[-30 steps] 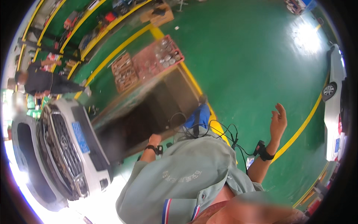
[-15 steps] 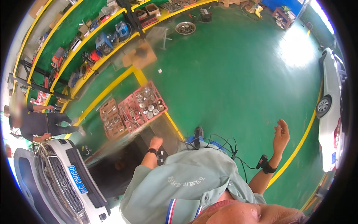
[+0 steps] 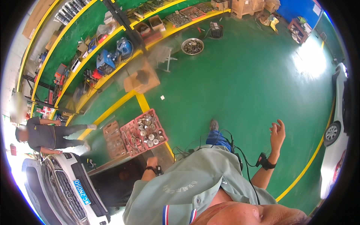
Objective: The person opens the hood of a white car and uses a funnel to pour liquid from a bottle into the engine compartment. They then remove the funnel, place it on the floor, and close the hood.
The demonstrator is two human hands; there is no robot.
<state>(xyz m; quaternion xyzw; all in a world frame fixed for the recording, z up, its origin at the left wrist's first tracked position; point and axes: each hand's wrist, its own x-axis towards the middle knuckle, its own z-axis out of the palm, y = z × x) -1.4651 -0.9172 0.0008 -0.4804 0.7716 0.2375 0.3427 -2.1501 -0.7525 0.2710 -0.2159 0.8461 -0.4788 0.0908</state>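
Note:
My left hand [image 3: 152, 162] hangs low beside the dark low surface near the tool cases, with a dark band and small device on its wrist. Its fingers are turned down and mostly hidden. Held out on the right over the green floor, my right hand [image 3: 277, 135] has loosely bent, parted fingers and nothing in it. A black strap with a small box [image 3: 264, 161] sits on that wrist, and a dark cable runs from it. The open red tool case [image 3: 144, 132], full of round metal pieces, lies ahead of my left hand. A second reddish case [image 3: 114, 139] lies beside it.
A yellow-edged shelf [image 3: 112, 63] of tools stands far left. Near it are a flattened cardboard piece [image 3: 150, 82] and a metal bowl of parts [image 3: 192, 47]. Another person [image 3: 43, 133] stands by a white car [image 3: 77, 183] with its hood up. A white car [image 3: 337, 127] is at right.
My view has shifted, with the shelf and tool cases lower in it. One leg in blue trousers has come forward. My right hand stays raised; my left hand is still low.

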